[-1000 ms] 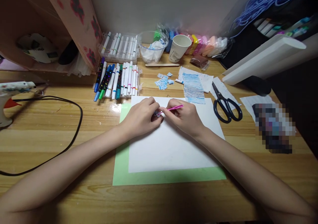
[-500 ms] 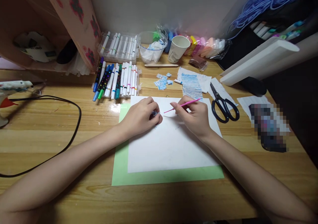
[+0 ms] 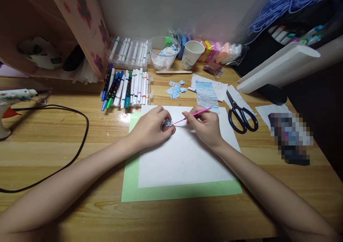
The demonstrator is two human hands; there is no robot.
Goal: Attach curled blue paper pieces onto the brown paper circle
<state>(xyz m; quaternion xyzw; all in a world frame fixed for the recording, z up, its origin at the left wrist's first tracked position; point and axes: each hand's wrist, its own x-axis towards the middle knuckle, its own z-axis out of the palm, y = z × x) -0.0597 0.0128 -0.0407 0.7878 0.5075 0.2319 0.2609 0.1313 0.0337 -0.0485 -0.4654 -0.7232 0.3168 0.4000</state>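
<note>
Between the thumb and fingers of my left hand [image 3: 154, 126] is a small crumpled blue-and-white paper piece [image 3: 168, 123]. My right hand [image 3: 206, 126] grips a thin pink stick-like tool [image 3: 197, 114], held like a pen; its tip points left and is at the paper piece, though I cannot tell whether they touch. Both hands rest over a white sheet [image 3: 182, 163], which lies on a larger green sheet [image 3: 150, 194]. Beyond them are small blue-coloured paper scraps [image 3: 175, 90] and a torn paper [image 3: 206, 92] with blue strokes.
Black-handled scissors [image 3: 239, 115] lie right of the sheets. Several markers [image 3: 131, 88], a clear plastic cup [image 3: 163, 54], a paper cup [image 3: 192, 54] and a wooden stick [image 3: 174, 72] stand or lie at the back. A glue gun [image 3: 13, 102] with a black cord [image 3: 85, 131] is at left.
My right hand has moved slightly left, bringing the pink tool's tip to the paper piece. More of that piece shows between my left fingers.
</note>
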